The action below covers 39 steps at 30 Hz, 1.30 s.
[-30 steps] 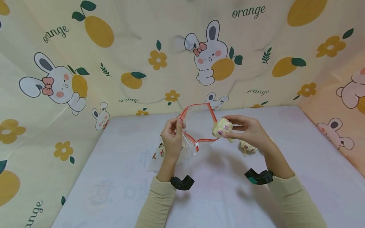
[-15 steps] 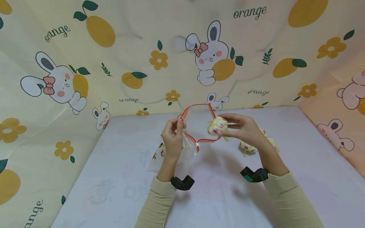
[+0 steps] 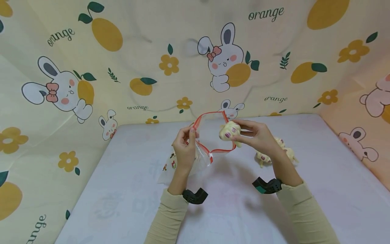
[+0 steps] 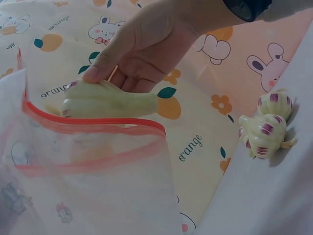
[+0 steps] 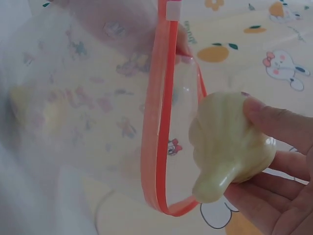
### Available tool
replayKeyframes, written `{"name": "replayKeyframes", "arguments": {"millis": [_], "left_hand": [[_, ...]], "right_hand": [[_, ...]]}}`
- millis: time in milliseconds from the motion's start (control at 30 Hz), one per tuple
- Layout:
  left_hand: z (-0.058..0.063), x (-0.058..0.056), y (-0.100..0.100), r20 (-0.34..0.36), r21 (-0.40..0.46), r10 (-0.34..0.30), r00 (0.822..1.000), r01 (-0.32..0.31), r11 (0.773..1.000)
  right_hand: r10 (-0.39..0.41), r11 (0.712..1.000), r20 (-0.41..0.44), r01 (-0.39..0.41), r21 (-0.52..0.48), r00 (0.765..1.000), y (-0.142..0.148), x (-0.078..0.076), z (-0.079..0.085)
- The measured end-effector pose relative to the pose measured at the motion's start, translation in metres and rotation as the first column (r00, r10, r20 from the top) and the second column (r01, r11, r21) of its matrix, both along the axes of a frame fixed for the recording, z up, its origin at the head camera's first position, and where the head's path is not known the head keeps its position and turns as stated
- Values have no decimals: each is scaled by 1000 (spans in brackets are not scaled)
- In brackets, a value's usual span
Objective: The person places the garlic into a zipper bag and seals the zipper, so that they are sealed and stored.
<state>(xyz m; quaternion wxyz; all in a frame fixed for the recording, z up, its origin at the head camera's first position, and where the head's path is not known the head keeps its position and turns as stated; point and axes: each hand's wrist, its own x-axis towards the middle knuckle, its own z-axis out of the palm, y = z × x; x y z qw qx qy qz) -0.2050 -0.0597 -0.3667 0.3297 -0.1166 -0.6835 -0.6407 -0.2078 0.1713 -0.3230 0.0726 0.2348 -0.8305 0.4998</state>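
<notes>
apparently midway: left hand [image 3: 185, 148] pinching bag [image 4: 117, 183], right hand [image 3: 259, 137] gripping garlic bulb [image 3: 230, 131] at its red rim [image 5: 165, 112], pale shapes [image 5: 54, 117] inside, bulbs [image 4: 264, 136] still outside, right of bag

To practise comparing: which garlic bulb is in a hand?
The garlic bulb in the right hand, near the red-edged bag; the other bulbs outside it lie on the table.

A person's sleeved forearms [image 3: 167, 217] reach forward. The left hand [image 3: 185, 145] pinches, thumb upright; the right hand [image 3: 259, 136] grips between thumb and fingers, pointing inward.
</notes>
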Motion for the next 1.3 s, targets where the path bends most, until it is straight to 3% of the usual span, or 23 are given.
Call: {"name": "replayKeyframes", "arguments": {"millis": [433,867,1300], "left_hand": [[1,0,1,8,-1,5,1000,-5,1000],[0,2,2,-8,-5,-11,1000,11,1000],[-1,1,2,-5,-3,-6,1000,6,1000]], "right_hand": [[28,995,-5,-28,-100,1000,-8,-6,-5],[30,997,35,-27,-77,999,-20,-10,-12],[10,999,133,-3,-46,991,-26,-10,-13]]}}
